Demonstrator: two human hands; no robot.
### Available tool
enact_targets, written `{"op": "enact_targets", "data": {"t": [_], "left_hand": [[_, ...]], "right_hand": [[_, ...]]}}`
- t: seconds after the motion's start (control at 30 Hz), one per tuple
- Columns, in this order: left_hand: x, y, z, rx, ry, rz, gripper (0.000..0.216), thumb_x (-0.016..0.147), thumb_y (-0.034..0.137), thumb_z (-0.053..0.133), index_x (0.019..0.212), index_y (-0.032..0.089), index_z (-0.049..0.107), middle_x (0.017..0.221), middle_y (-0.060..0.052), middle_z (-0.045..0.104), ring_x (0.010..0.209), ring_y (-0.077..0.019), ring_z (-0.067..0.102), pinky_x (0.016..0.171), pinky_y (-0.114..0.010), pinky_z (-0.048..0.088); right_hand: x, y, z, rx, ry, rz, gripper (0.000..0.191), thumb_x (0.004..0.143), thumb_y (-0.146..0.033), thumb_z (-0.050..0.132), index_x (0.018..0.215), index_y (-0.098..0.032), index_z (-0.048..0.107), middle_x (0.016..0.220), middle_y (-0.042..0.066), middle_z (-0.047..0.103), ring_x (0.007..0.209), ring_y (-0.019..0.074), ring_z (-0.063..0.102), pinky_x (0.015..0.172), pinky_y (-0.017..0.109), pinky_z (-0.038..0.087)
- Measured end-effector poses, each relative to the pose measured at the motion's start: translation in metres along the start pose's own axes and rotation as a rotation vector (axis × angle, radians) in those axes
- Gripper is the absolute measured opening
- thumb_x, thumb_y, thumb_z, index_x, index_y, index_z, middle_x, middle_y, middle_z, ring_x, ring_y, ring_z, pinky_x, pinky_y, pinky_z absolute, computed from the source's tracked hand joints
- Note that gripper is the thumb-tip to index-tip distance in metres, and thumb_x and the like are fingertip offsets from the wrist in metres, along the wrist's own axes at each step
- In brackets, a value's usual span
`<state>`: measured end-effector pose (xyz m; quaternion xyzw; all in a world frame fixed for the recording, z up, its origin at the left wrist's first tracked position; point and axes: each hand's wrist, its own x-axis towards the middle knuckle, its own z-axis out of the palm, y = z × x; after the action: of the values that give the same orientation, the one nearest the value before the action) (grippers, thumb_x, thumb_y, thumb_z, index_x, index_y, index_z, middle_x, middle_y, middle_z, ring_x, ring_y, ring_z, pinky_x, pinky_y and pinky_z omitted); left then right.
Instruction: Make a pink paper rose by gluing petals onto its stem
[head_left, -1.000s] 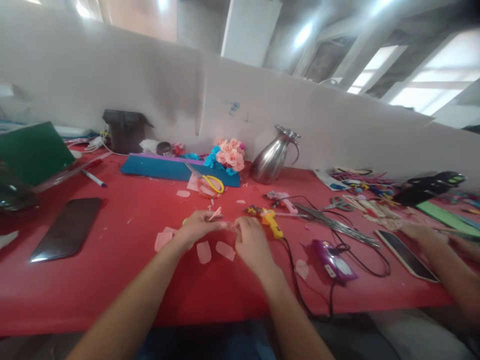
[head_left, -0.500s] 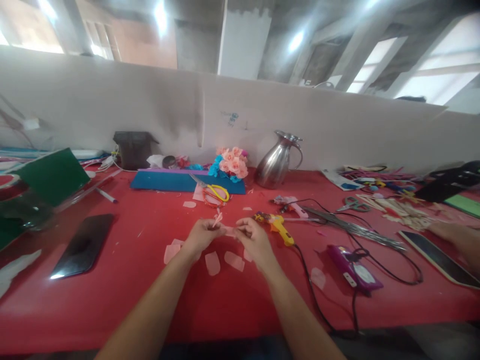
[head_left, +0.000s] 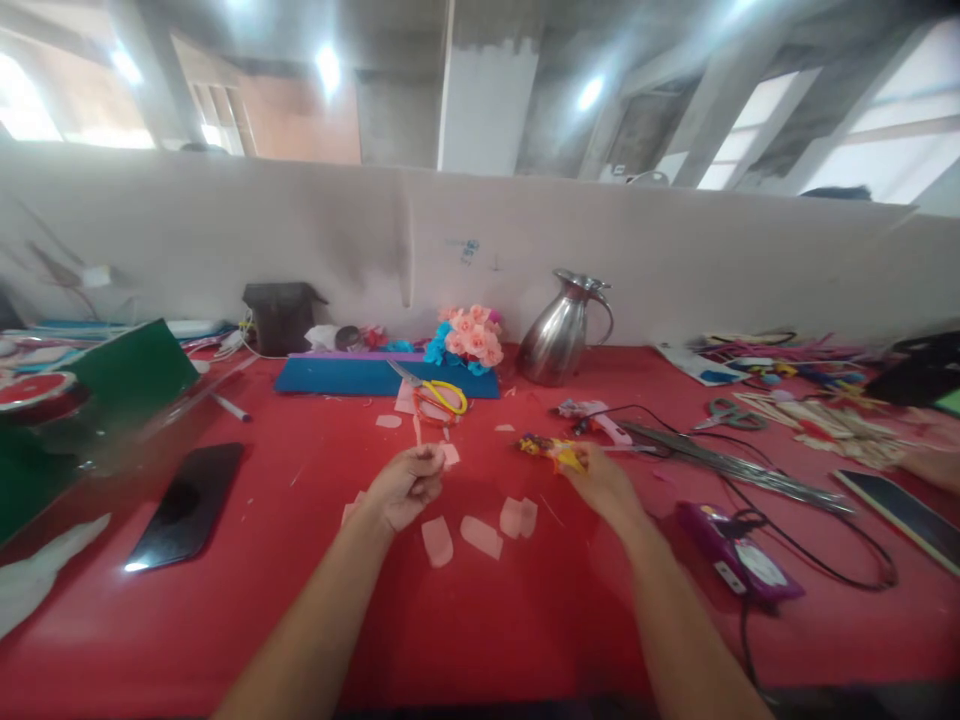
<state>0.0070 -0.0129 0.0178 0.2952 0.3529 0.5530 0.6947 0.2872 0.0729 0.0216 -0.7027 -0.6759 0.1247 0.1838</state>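
Note:
My left hand (head_left: pixel 409 487) is closed in a pinch over the red table, with a small piece of pink paper (head_left: pixel 449 455) showing at its fingertips. A thin pink strip rises beside the thumb. To the right, my right hand (head_left: pixel 606 488) is wrapped round the handle of a yellow glue gun (head_left: pixel 553 450), whose nozzle points left. Several cut pink paper petals (head_left: pixel 481 537) lie between my forearms. Beyond my left hand are yellow-handled scissors (head_left: pixel 446 396) and a red-orange ring-shaped item (head_left: pixel 435 410).
A pink glue gun (head_left: pixel 600 420), metal wires (head_left: pixel 739 470) and a purple box with a cable (head_left: pixel 739 555) lie at right. Behind stand a steel jug (head_left: pixel 556 335) and paper flowers (head_left: pixel 472 338). A black phone (head_left: pixel 186 508) lies left. Another person's hand (head_left: pixel 930 466) is at far right.
My right hand has let go of the pink paper, moved right and taken hold of the yellow glue gun. My left hand keeps the paper. The view has shifted slightly.

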Motion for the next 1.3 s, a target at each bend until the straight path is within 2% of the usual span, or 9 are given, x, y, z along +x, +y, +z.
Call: {"op": "enact_targets", "data": {"t": [0.1,0.33,0.47,0.53,0.57,0.73,0.8,0.93,1.3], "left_hand": [[-0.002,0.006,-0.002,-0.179,-0.096,0.007,0.01,0.07,0.017,0.06,0.067,0.013,0.052,0.059,0.005,0.041,0.036,0.0008,0.015,0.039,-0.016,0.019],[-0.004,0.011,-0.001,-0.307,-0.067,-0.01,0.009,0.071,0.009,0.056,0.068,0.013,0.049,0.066,0.003,0.046,0.036,0.0013,0.013,0.037,-0.014,0.02],[-0.004,0.012,-0.001,-0.336,-0.089,-0.019,0.008,0.07,0.008,0.055,0.069,0.013,0.05,0.065,0.004,0.046,0.036,0.0014,0.011,0.038,-0.014,0.019],[-0.005,0.012,0.001,-0.302,-0.098,-0.011,0.008,0.069,0.009,0.057,0.068,0.013,0.05,0.063,0.005,0.045,0.036,0.0014,0.011,0.038,-0.015,0.019],[-0.005,0.011,0.002,-0.269,-0.098,-0.006,0.009,0.069,0.009,0.058,0.067,0.013,0.05,0.061,0.005,0.044,0.036,0.0013,0.012,0.039,-0.015,0.018],[-0.004,0.004,0.005,-0.101,-0.011,0.042,0.019,0.063,0.017,0.069,0.065,0.014,0.051,0.05,0.008,0.033,0.037,-0.0003,0.018,0.04,-0.018,0.014],[-0.002,0.001,0.006,-0.029,0.059,0.061,0.022,0.06,0.022,0.073,0.066,0.014,0.052,0.051,0.008,0.035,0.039,-0.0008,0.021,0.041,-0.019,0.014],[-0.002,-0.001,0.009,0.148,0.13,0.097,0.025,0.058,0.03,0.074,0.067,0.013,0.058,0.049,0.007,0.037,0.042,-0.0023,0.025,0.043,-0.02,0.016],[-0.01,0.002,0.016,0.383,0.126,0.133,0.023,0.062,0.034,0.07,0.07,0.013,0.065,0.053,0.003,0.047,0.046,-0.0044,0.031,0.048,-0.021,0.023]], "right_hand": [[0.003,0.003,0.004,0.018,-0.001,0.075,0.022,0.071,-0.031,0.056,0.088,-0.018,0.056,0.079,0.009,0.067,0.063,0.0201,0.062,0.051,0.026,0.04],[0.008,0.015,0.0,0.156,-0.1,0.036,0.015,0.064,-0.023,0.058,0.079,-0.02,0.061,0.062,0.003,0.065,0.052,0.0171,0.058,0.048,0.025,0.038],[0.0,0.005,-0.001,0.107,0.086,-0.03,0.016,0.061,-0.018,0.058,0.078,-0.019,0.059,0.076,0.007,0.067,0.069,0.0215,0.061,0.06,0.03,0.043],[-0.013,-0.012,-0.003,0.173,0.16,-0.089,0.016,0.065,-0.019,0.055,0.081,-0.019,0.058,0.085,0.009,0.066,0.077,0.0221,0.061,0.068,0.032,0.044],[-0.022,-0.023,-0.004,0.261,0.135,-0.116,0.015,0.068,-0.022,0.053,0.082,-0.019,0.058,0.085,0.008,0.066,0.076,0.0209,0.061,0.069,0.031,0.045],[-0.069,-0.082,-0.009,0.675,-0.17,-0.358,0.019,0.077,-0.037,0.052,0.08,-0.02,0.061,0.079,0.003,0.064,0.076,0.0177,0.059,0.071,0.028,0.045],[-0.08,-0.096,-0.011,0.741,-0.197,-0.366,0.02,0.078,-0.038,0.052,0.079,-0.02,0.061,0.077,0.002,0.063,0.074,0.0165,0.057,0.069,0.027,0.044],[-0.085,-0.106,-0.015,0.769,-0.229,-0.347,0.021,0.079,-0.037,0.052,0.078,-0.019,0.061,0.076,0.002,0.063,0.074,0.0157,0.057,0.068,0.026,0.044],[-0.088,-0.111,-0.016,0.664,-0.219,-0.358,0.015,0.075,-0.027,0.053,0.076,-0.019,0.066,0.077,0.002,0.068,0.075,0.0162,0.062,0.071,0.026,0.045]]}}
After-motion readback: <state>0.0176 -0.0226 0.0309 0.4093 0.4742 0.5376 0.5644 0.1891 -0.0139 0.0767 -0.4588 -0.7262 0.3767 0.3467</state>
